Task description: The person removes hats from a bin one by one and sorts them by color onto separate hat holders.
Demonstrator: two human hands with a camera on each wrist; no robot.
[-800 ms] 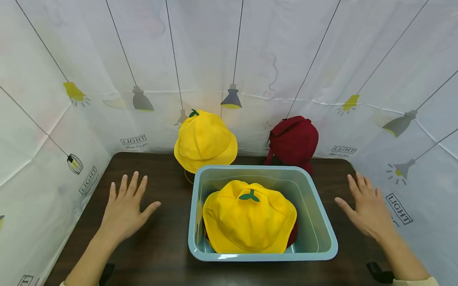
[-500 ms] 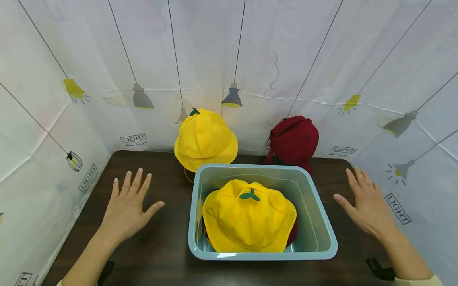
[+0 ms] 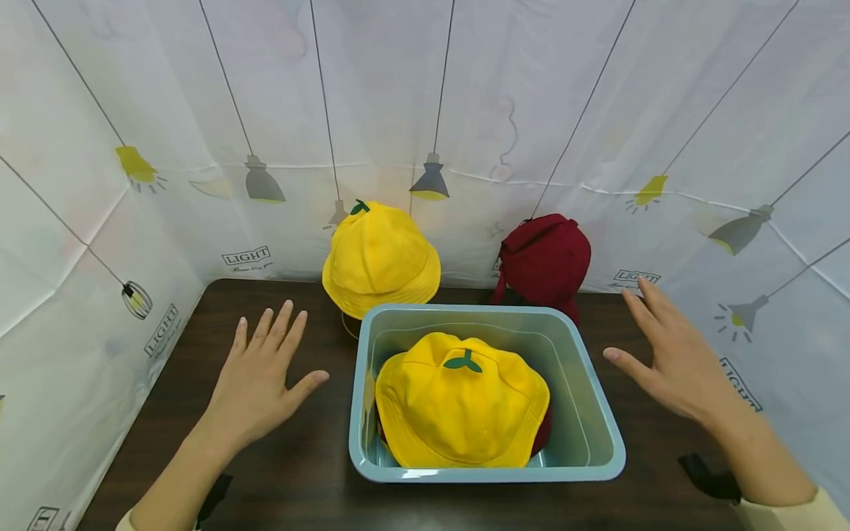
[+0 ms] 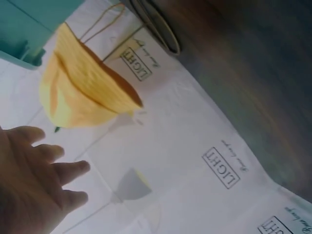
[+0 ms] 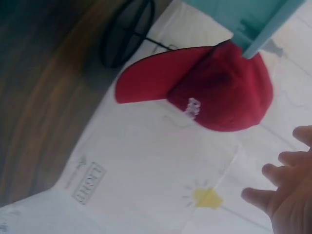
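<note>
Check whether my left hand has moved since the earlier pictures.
Yes. In the head view, the left hand has moved rightward and slightly forward, bringing its thumb closer to the light blue plastic bin, without touching it.

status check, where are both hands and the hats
Left hand, right hand open, empty, either side of blue bin. Yellow hat inside, atop something dark red. Second yellow hat, red cap behind bin. Bin may obstruct, standing before both.

Left grip (image 3: 257,385) and right grip (image 3: 682,369) outstretched, thumbs (image 3: 308,386) inward.
</note>
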